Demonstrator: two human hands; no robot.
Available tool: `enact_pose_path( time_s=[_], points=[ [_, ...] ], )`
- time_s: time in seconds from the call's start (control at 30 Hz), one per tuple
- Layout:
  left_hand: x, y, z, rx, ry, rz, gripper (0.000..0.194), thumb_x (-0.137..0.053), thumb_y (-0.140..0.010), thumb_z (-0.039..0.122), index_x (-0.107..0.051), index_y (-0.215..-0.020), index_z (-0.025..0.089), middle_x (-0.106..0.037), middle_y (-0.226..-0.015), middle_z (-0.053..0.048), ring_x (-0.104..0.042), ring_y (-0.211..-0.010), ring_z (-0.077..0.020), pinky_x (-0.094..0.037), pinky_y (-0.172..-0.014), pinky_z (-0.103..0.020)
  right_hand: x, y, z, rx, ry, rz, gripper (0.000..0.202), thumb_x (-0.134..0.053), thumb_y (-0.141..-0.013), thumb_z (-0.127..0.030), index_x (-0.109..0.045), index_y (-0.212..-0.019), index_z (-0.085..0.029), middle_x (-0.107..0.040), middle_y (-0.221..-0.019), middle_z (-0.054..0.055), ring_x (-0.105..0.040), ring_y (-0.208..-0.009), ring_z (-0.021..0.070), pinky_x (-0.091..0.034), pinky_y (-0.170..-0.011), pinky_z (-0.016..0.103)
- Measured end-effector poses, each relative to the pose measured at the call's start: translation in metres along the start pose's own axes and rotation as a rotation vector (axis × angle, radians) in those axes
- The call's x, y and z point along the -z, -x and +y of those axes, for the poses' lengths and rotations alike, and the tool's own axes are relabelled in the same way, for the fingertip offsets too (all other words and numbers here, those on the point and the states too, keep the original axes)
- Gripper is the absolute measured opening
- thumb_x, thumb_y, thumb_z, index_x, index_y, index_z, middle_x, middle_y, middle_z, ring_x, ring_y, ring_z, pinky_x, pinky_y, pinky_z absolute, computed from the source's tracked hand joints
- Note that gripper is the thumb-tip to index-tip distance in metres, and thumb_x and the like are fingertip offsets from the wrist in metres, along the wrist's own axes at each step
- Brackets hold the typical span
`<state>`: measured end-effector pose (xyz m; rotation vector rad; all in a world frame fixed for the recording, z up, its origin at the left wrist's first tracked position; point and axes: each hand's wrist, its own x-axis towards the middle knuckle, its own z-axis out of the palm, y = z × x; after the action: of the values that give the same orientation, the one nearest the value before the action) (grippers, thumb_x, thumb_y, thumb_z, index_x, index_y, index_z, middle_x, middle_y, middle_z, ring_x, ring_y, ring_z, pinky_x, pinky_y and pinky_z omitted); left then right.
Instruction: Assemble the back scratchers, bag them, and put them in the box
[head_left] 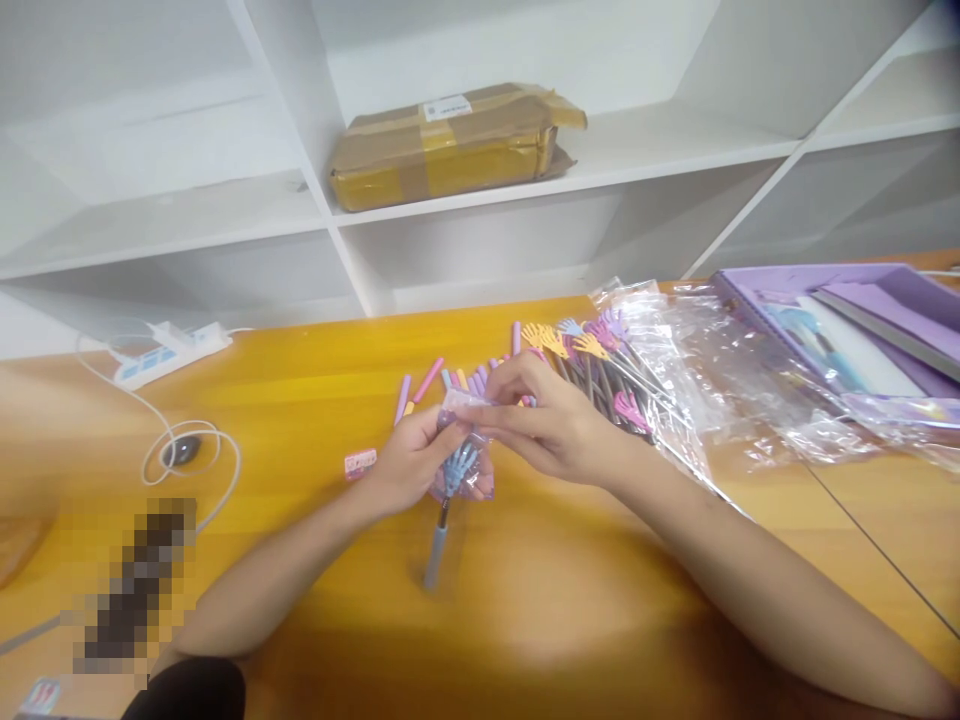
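Note:
Between my two hands hangs a clear plastic bag (474, 470) with a blue hand-shaped back scratcher (460, 463) inside, its grey-blue handle (435, 556) pointing down toward me. My left hand (414, 455) pinches the bag's upper left part. With fingers closed at the bag's top edge, my right hand (551, 420) grips it from the other side. Just beyond my hands lie several coloured tubes (429, 380), some partly hidden. To the right is a pile of back scratchers (592, 347) with yellow, pink, blue and purple hand-shaped heads and metal rods.
Clear plastic bags (697, 350) spread beside a purple tray (731, 285) at right. A small pink-and-white label (361, 462) lies left of my hands. A power strip (174, 357), a cable and a black mouse-like object (181, 450) are at left. A taped carton (450, 150) sits on the white shelf.

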<state>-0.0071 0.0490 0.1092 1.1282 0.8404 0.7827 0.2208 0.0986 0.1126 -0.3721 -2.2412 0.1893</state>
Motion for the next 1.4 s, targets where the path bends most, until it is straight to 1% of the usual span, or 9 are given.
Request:
enact_pose_path(
  time_s=[0.17,0.37,0.5,0.73,0.87,1.1,1.27,1.33,1.4],
  points=[
    [0.003,0.003,-0.003,-0.030,0.079,-0.050,0.034,-0.064,-0.103,0.050,-0.060,-0.104,0.017,-0.078,-0.083,-0.005,-0.078,-0.066,-0.0184,-0.067,-0.061,-0.030,0.005,-0.004,-0.003,0.033,-0.023,-0.001,0.029,-0.064,-0.102,-0.024,-0.069,-0.130,-0.020,-0.052,-0.114,0.009,-0.057,-0.099,0.0149,-0.057,-0.079,0.029],
    [0.008,0.005,-0.011,-0.021,0.113,-0.039,0.032,-0.070,-0.100,0.046,-0.063,-0.107,0.016,-0.077,-0.084,-0.005,-0.079,-0.068,-0.0216,-0.067,-0.060,-0.033,0.004,-0.004,-0.003,0.065,-0.024,0.041,0.018,-0.066,-0.100,-0.021,-0.069,-0.118,-0.020,-0.053,-0.112,0.009,-0.056,-0.095,0.0137,-0.055,-0.077,0.028],
    [0.007,0.003,-0.010,-0.026,0.156,-0.014,0.032,-0.073,-0.096,0.045,-0.061,-0.107,0.017,-0.077,-0.081,-0.004,-0.077,-0.063,-0.0212,-0.067,-0.058,-0.033,0.005,-0.001,-0.001,0.036,-0.052,-0.008,0.019,-0.065,-0.101,-0.027,-0.067,-0.119,-0.021,-0.052,-0.118,0.010,-0.057,-0.100,0.0155,-0.056,-0.079,0.030],
    [0.013,0.000,-0.010,-0.002,0.082,0.057,0.037,-0.075,-0.092,0.049,-0.062,-0.107,0.018,-0.078,-0.083,-0.005,-0.075,-0.058,-0.0225,-0.065,-0.051,-0.035,0.008,0.000,0.003,0.012,-0.140,-0.017,0.013,-0.061,-0.103,-0.027,-0.069,-0.111,-0.020,-0.053,-0.127,0.010,-0.060,-0.102,0.0145,-0.056,-0.086,0.031],
    [0.010,-0.002,-0.008,0.009,0.037,0.117,0.046,-0.079,-0.088,0.056,-0.063,-0.111,0.019,-0.077,-0.079,-0.005,-0.076,-0.057,-0.0247,-0.061,-0.045,-0.031,0.002,0.002,0.006,0.008,-0.165,-0.026,0.016,-0.057,-0.104,-0.023,-0.067,-0.115,-0.019,-0.054,-0.132,0.011,-0.061,-0.097,0.0120,-0.055,-0.088,0.031],
    [0.000,-0.004,-0.007,-0.042,-0.138,0.274,0.046,-0.076,-0.090,0.060,-0.064,-0.095,0.017,-0.072,-0.064,-0.002,-0.069,-0.046,-0.0189,-0.055,-0.041,-0.025,-0.006,0.002,0.004,0.041,-0.149,-0.027,0.014,-0.055,-0.104,-0.024,-0.067,-0.109,-0.018,-0.054,-0.129,0.011,-0.060,-0.098,0.0139,-0.053,-0.086,0.032],
    [0.000,0.001,-0.010,-0.097,-0.184,0.237,0.045,-0.063,-0.099,0.062,-0.066,-0.096,0.017,-0.074,-0.068,-0.004,-0.072,-0.050,-0.0195,-0.058,-0.046,-0.027,-0.004,0.005,0.006,0.033,-0.160,-0.028,0.014,-0.056,-0.103,-0.020,-0.066,-0.112,-0.018,-0.053,-0.134,0.011,-0.062,-0.097,0.0129,-0.053,-0.086,0.031],
    [0.002,-0.001,-0.012,-0.102,-0.179,0.236,0.050,-0.056,-0.101,0.065,-0.068,-0.094,0.017,-0.074,-0.067,-0.004,-0.071,-0.049,-0.0190,-0.056,-0.044,-0.027,-0.008,0.006,0.005,-0.043,-0.199,-0.054,0.018,-0.056,-0.103,-0.023,-0.064,-0.120,-0.021,-0.055,-0.136,0.010,-0.062,-0.102,0.0150,-0.054,-0.089,0.032],
    [0.007,-0.006,-0.013,-0.156,-0.167,0.299,0.055,-0.054,-0.101,0.069,-0.071,-0.093,0.017,-0.074,-0.065,-0.005,-0.069,-0.048,-0.0185,-0.055,-0.044,-0.027,-0.018,0.006,-0.001,-0.272,-0.318,-0.041,0.037,-0.058,-0.105,-0.029,-0.052,-0.141,-0.025,-0.055,-0.139,0.011,-0.063,-0.103,0.0160,-0.055,-0.085,0.031]
  ],
)
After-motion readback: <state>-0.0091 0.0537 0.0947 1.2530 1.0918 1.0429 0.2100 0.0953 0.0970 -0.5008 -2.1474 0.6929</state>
